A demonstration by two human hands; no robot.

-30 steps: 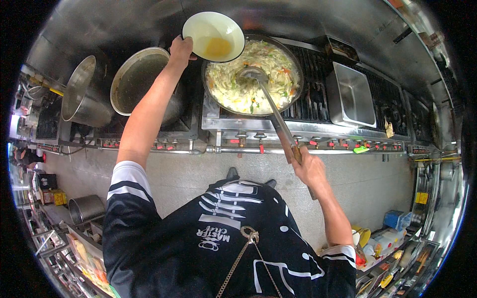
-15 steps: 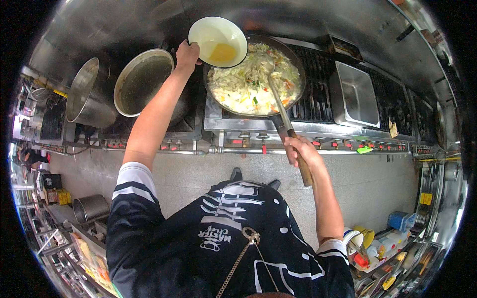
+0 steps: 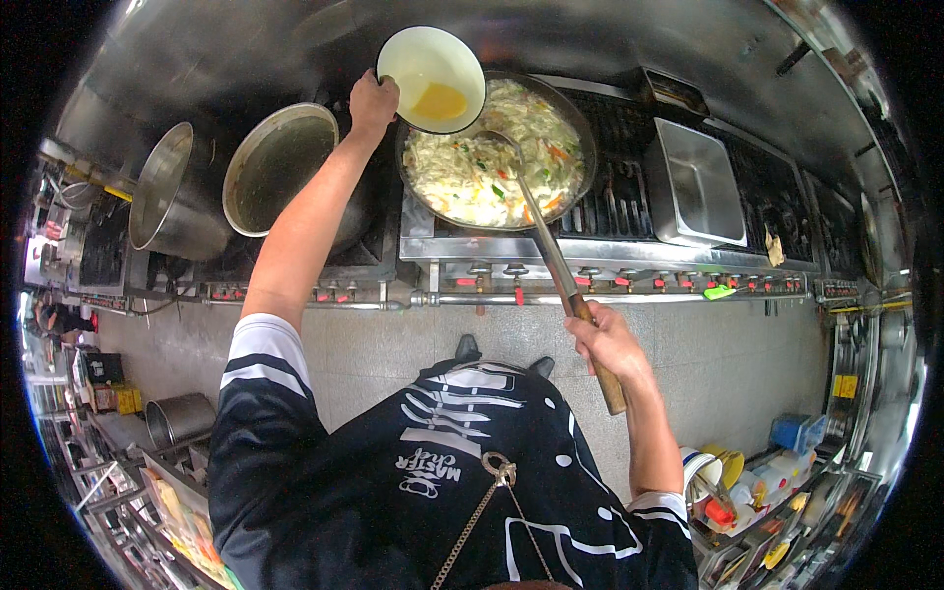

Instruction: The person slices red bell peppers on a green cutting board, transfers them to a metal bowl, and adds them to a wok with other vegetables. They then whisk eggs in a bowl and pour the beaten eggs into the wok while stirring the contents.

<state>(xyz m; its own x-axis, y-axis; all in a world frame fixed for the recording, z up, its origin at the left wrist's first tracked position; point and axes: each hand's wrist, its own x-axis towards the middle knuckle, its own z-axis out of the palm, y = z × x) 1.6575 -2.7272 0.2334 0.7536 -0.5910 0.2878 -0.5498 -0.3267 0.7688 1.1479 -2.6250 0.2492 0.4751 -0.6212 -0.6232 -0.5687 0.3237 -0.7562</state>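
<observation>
My left hand [image 3: 375, 101] grips the near left rim of a pale bowl [image 3: 425, 67], tilted over the left side of a wide wok [image 3: 593, 167]. Yellow liquid [image 3: 439, 101], like beaten egg, has pooled at the bowl's lower side. Shredded cabbage with bits of orange and green [image 3: 482, 175] fills the wok. My right hand [image 3: 605, 339] is closed round the wooden handle of a long metal ladle [image 3: 539, 221]. The ladle's head rests among the vegetables, partly hidden by them.
Left of the wok, a large pot [image 3: 280, 167] and a tall metal pot [image 3: 167, 197] stand on the range. A steel rectangular pan [image 3: 700, 182] sits to the right. Along the range front runs a pipe with red valve handles [image 3: 519, 295]. Plastic containers [image 3: 796, 433] fill the lower right.
My right hand has drawn the ladle toward me, and its head has shifted left in the vegetables. The bowl has moved slightly, still tilted over the wok with the yellow liquid inside.
</observation>
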